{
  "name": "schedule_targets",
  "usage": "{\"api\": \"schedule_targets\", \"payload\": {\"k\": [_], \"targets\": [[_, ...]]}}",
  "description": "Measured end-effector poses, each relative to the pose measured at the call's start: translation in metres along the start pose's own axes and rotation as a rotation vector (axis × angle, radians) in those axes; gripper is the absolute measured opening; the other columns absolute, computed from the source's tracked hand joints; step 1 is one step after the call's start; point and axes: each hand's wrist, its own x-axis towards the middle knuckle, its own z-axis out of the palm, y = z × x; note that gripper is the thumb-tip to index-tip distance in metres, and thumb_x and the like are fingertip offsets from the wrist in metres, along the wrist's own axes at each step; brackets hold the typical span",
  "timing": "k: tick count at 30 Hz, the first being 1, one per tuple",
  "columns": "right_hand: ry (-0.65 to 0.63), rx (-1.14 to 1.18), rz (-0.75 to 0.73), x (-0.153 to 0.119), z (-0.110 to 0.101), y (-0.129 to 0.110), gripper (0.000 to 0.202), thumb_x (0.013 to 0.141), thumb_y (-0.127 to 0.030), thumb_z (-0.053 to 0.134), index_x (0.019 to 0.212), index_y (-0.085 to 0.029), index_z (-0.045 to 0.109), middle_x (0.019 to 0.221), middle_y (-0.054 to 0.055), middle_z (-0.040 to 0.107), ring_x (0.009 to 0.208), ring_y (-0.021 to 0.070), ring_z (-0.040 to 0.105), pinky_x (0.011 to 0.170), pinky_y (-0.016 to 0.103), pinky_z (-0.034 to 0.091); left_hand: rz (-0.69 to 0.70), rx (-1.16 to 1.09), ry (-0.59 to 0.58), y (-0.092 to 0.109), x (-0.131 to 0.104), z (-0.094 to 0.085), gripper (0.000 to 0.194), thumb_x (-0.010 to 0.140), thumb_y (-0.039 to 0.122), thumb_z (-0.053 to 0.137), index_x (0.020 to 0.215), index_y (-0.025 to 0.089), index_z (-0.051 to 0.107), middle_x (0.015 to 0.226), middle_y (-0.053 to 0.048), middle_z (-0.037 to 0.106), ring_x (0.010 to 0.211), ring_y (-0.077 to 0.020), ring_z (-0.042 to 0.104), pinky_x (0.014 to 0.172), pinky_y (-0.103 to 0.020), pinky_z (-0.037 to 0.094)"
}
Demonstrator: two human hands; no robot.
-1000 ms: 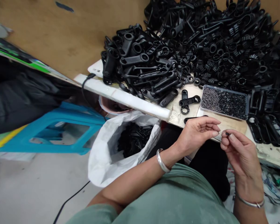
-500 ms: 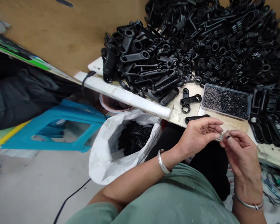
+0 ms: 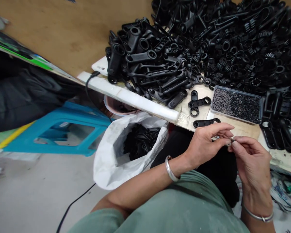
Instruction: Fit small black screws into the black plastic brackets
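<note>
My left hand (image 3: 208, 139) and my right hand (image 3: 252, 153) meet over my lap, just in front of the table edge. Thumb and index finger of my right hand pinch a small dark part (image 3: 231, 140). The left fingertips close against its other side; whatever they hold is too small to make out. Behind the hands lies a clear plastic box (image 3: 236, 120) with tiny grey metal pieces, which look like springs, on its left and small black parts on its right. A black plastic lever-like piece (image 3: 203, 123) rests by my left hand, with crossed black pieces (image 3: 199, 102) behind it.
A large heap of black plastic parts (image 3: 165, 61) covers the table's back. More black pieces (image 3: 278, 134) lie to the right. Below the white table edge (image 3: 131, 97) stands a white sack (image 3: 106, 161) of black parts, near a blue stool (image 3: 50, 142) and a cable.
My fingertips have come together on the small dark part, which showed at the right thumb before. The right hand has turned slightly inward. The view has shifted a little.
</note>
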Motion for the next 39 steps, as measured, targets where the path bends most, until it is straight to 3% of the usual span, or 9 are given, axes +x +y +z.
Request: {"api": "schedule_targets", "payload": {"k": [8,17,24,31,39], "targets": [[0.013,-0.089,-0.014,-0.002,-0.001,0.003,0.018,0.067,-0.025,0.087,0.081,-0.021,0.076,0.077,0.002,0.074,0.062,0.0131,0.066,0.061,0.026,0.057,0.090,0.231,0.009,0.001,-0.003,-0.002,0.026,0.084,0.011,0.067,0.109,0.017,0.070,0.096,-0.005,0.077,0.087,-0.0152,0.074,0.079,-0.025,0.063],[-0.100,-0.107,0.002,0.001,-0.008,0.001,0.018,0.072,-0.028,0.084,0.086,-0.022,0.074,0.078,0.002,0.074,0.062,0.0133,0.068,0.064,0.026,0.057,0.227,0.414,0.037,0.003,-0.005,-0.002,0.020,0.084,0.009,0.070,0.102,0.017,0.071,0.091,-0.001,0.078,0.080,-0.0122,0.074,0.077,-0.020,0.060],[-0.074,-0.274,-0.021,0.001,-0.010,0.000,0.019,0.074,-0.033,0.083,0.087,-0.022,0.075,0.077,0.001,0.074,0.063,0.0137,0.068,0.062,0.026,0.056,0.209,0.515,0.017,0.004,-0.006,-0.001,0.016,0.086,0.011,0.068,0.100,0.018,0.072,0.089,-0.001,0.078,0.078,-0.0121,0.073,0.075,-0.021,0.060],[-0.008,-0.603,-0.202,-0.006,-0.011,-0.007,0.016,0.080,-0.040,0.076,0.088,-0.027,0.078,0.080,0.000,0.076,0.067,0.0164,0.071,0.070,0.030,0.059,0.283,0.530,0.051,0.000,-0.007,0.000,0.022,0.083,0.007,0.069,0.103,0.016,0.070,0.090,-0.002,0.078,0.079,-0.0125,0.075,0.079,-0.021,0.061],[-0.125,-0.799,-0.461,-0.005,-0.009,-0.016,0.011,0.089,-0.033,0.068,0.092,-0.029,0.077,0.086,-0.001,0.078,0.072,0.0186,0.073,0.073,0.031,0.059,0.354,0.551,0.039,-0.001,-0.007,-0.002,0.023,0.084,0.006,0.068,0.106,0.013,0.067,0.091,-0.004,0.078,0.081,-0.0129,0.075,0.080,-0.020,0.061]]}}
